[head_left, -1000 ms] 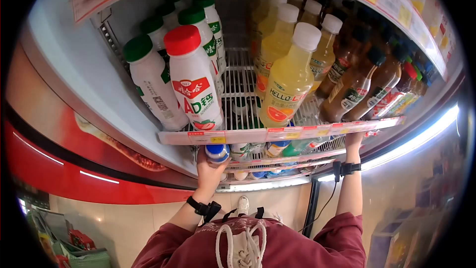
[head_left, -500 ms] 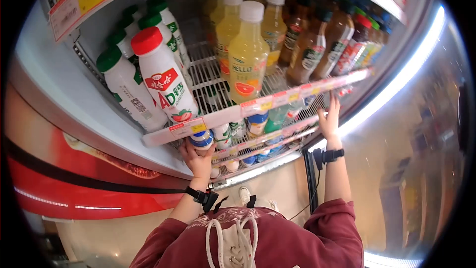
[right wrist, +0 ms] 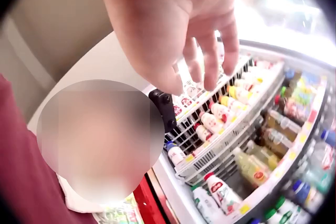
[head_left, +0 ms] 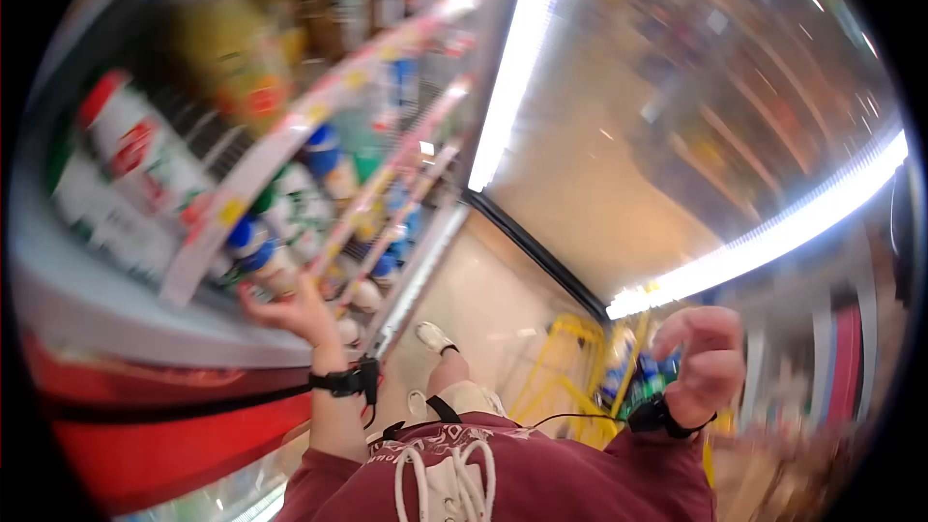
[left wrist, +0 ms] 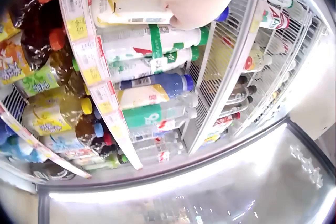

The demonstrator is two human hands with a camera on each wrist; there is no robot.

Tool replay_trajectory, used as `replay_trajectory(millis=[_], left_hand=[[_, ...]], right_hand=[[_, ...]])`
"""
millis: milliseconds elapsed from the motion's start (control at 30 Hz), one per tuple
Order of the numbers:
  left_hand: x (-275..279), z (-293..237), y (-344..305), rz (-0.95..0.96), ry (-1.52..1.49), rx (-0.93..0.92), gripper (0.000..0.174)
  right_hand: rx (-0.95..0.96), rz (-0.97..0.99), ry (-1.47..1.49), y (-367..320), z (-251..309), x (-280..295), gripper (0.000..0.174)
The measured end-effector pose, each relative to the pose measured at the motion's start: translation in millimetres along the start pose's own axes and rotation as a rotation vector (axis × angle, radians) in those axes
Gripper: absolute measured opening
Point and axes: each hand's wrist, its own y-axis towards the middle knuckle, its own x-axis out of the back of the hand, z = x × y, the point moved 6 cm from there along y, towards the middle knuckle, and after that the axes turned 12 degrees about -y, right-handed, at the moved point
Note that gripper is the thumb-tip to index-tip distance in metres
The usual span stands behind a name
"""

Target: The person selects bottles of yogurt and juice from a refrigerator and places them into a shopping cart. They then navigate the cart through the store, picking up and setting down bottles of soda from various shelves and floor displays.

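Holding a blue-capped bottle (head_left: pixel 266 256) in the left hand (head_left: pixel 302 314), by the sides, with fingers and thumb curled round; standing at an open drinks fridge (head_left: pixel 193 338), with that bottle just beneath the tagged strip (head_left: pixel 261 169) of a shelf, near the left end; too blurred to tell resting from lifted; seen from the left wrist, white with yellow markings and lying right beside green-capped bottles (left wrist: pixel 139 43); showing above the strip, in a blur, a red-capped bottle (head_left: pixel 140 145) and a yellow drink (head_left: pixel 232 53); holding the right hand (head_left: pixel 706 362) up, well apart from the shelves and near the lit edge of the glass door (head_left: pixel 628 135), with fingers loosely bent, slack and free; wearing a maroon top (head_left: pixel 551 474) and a black band (head_left: pixel 353 382) at each wrist; near a yellow frame (head_left: pixel 556 358) on the pale floor (head_left: pixel 464 275).
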Motion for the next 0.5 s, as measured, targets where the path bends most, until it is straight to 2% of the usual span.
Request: replay_trajectory(millis=[33, 100, 133, 167, 200, 233, 300, 333, 433, 467, 500], left_hand=[[-1.8, -13.2, -7.2, 0.021, -0.024, 0.012, 0.075], [-13.6, -48.9, -33.6, 0.218, -0.211, 0.019, 0.069], [-21.1, -60.2, -61.8, 0.267, -0.597, 0.41, 0.065], [-20.6, -110.0, -69.4, 0.409, -0.424, 0.043, 0.059], [-24.8, -128.5, -96.8, 0.576, -0.521, 0.036, 0.054], [-28.1, -147.2, -123.4, 0.729, -0.608, 0.016, 0.05], [-23.8, -199.2, -172.7, 1.007, -0.86, -0.049, 0.044], [-21.1, -219.8, -198.5, 1.165, -0.93, -0.035, 0.042], [-6.9, -280.2, -258.6, 1.649, -1.067, -0.069, 0.041], [-3.9, -291.1, -271.8, 1.669, -1.083, -0.086, 0.041], [-0.6, -302.9, -296.1, 1.821, -1.138, -0.106, 0.041]], right_hand=[[0.116, -0.039, -0.101, -9.7, 15.8, 21.2, 0.028], [0.13, -0.274, -0.186, -25.4, 45.9, 64.4, 0.034], [0.062, -0.367, -0.354, -39.3, 62.0, 87.5, 0.035], [-0.003, -0.462, -0.516, -53.1, 76.9, 107.9, 0.036], [-0.106, -0.506, -0.57, -63.7, 87.3, 122.0, 0.033], [-0.123, -0.533, -0.642, -81.5, 100.1, 136.0, 0.033], [-0.698, -0.497, -0.847, -136.9, 98.3, 169.9, 0.033], [-0.714, -0.522, -0.88, -161.6, 105.1, 179.8, 0.033], [-1.376, -0.23, -0.976, -271.9, 102.7, 188.6, 0.036], [-1.571, -0.145, -0.954, -317.6, 109.0, 184.7, 0.037], [-1.611, -0.118, -0.986, -354.8, 115.1, 180.7, 0.038]])
